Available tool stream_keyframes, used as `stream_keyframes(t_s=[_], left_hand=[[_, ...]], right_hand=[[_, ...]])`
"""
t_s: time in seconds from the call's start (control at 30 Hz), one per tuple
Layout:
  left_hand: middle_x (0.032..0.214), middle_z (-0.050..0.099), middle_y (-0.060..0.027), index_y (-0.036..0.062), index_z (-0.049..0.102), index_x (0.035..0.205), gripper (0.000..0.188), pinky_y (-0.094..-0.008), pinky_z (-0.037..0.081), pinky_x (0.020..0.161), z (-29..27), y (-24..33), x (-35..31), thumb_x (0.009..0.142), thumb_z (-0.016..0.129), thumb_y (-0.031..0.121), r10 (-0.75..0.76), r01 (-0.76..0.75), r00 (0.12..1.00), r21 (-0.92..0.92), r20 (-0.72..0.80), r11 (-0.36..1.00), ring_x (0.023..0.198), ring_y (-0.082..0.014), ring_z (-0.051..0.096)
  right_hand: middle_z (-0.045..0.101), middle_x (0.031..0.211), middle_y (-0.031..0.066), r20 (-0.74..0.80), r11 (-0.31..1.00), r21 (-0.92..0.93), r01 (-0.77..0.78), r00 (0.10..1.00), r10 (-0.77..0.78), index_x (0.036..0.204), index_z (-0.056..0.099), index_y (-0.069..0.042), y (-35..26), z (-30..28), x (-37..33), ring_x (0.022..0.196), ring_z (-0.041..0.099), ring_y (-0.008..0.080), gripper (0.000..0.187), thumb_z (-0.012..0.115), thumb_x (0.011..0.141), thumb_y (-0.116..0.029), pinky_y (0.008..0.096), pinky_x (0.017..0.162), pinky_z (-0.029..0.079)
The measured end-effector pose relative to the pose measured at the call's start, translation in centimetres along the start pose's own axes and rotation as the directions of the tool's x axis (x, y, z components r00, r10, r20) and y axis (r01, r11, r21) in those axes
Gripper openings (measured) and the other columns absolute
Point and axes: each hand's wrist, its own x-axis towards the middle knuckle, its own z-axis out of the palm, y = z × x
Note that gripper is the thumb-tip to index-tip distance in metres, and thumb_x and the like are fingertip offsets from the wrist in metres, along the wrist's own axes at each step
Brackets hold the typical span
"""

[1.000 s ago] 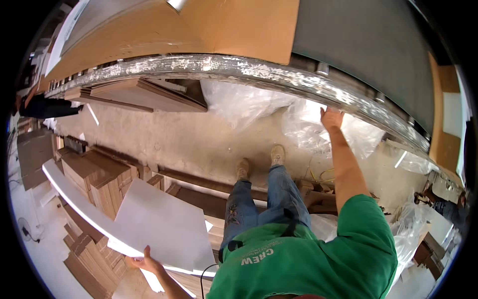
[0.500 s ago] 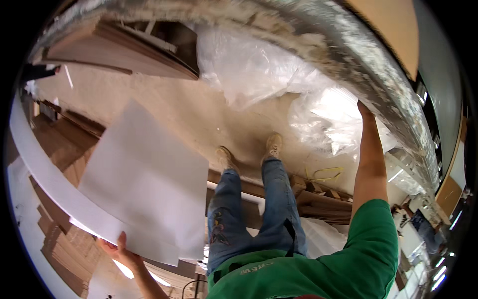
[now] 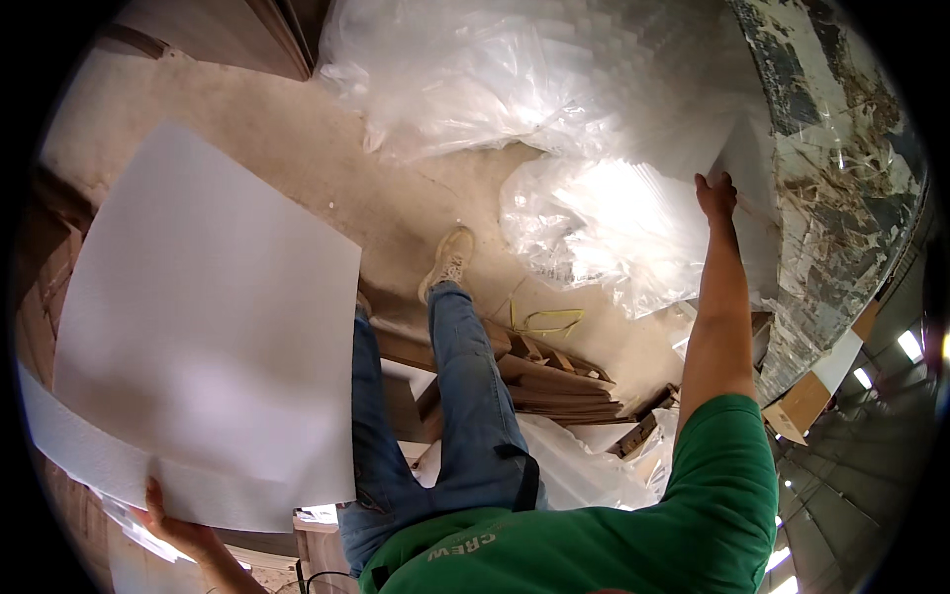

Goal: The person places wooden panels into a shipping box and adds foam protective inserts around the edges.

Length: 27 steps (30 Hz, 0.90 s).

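At the lower left, my left hand [image 3: 170,525] is closed on the near edge of large, thin white foam sheets [image 3: 213,327]. One sheet hangs out over the floor, while a narrower strip curls along the grip. My right arm stretches far out to the upper right. There, my right hand [image 3: 716,196] has its fingers curled at the edge of a pale sheet [image 3: 744,163] with a raised corner. Beneath and beside it lies a stack of white sheets [image 3: 633,203], partly wrapped in clear plastic [image 3: 445,84].
A large panel with a worn, peeling surface [image 3: 826,198] stands close right of my right hand. Brown boards [image 3: 247,40] lean at the upper left, and more flat brown pieces [image 3: 554,386] lie by my legs. A yellow strap [image 3: 549,322] rests on the concrete floor [image 3: 396,213].
My view has turned right, and the worn panel has swung to the right side. My right hand has come off the panel's edge area onto the pale sheet. The left hand keeps its hold.
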Motion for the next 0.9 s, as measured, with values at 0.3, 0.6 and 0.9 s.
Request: stream_keyframes(t_s=[0.3,0.6,0.9], left_hand=[[0.095,0.049,-0.0141,-0.0040,0.044,0.105,0.048,-0.0329,0.042,0.073,-1.5,-1.0,3.6,0.064,0.057,0.018,-0.075,0.107,0.974,-0.143,0.215,0.984,0.085,-0.0245,0.049],[0.093,0.049,-0.0111,-0.0031,0.044,0.100,0.043,-0.0318,0.041,0.074,-2.2,0.6,3.6,0.062,0.057,0.011,-0.073,0.156,0.963,-0.318,0.258,0.935,0.084,-0.0226,0.048],[0.096,0.046,-0.0116,-0.0022,0.038,0.102,0.054,-0.0307,0.035,0.078,-1.1,1.3,5.4,0.060,0.069,0.011,0.157,-0.145,0.984,-0.134,0.083,0.980,0.087,-0.0201,0.044]], right_hand=[[0.054,0.080,0.0160,-0.443,0.931,-0.312,0.187,0.839,-0.317,0.090,0.049,0.000,-3.3,-6.2,-10.2,0.069,0.052,0.0317,0.021,0.043,0.076,-0.013,0.0361,0.063,0.044],[0.054,0.088,0.0133,-0.488,0.567,0.180,0.804,0.573,-0.658,0.095,0.050,0.002,-16.8,-19.9,-24.1,0.078,0.051,0.0271,0.037,0.059,0.059,0.000,0.0318,0.065,0.046],[0.056,0.086,0.0177,-0.681,-0.065,0.517,0.854,0.364,-0.635,0.088,0.051,0.007,-29.7,-36.2,-40.3,0.079,0.055,0.0323,0.032,0.064,0.060,0.000,0.0342,0.068,0.047]])
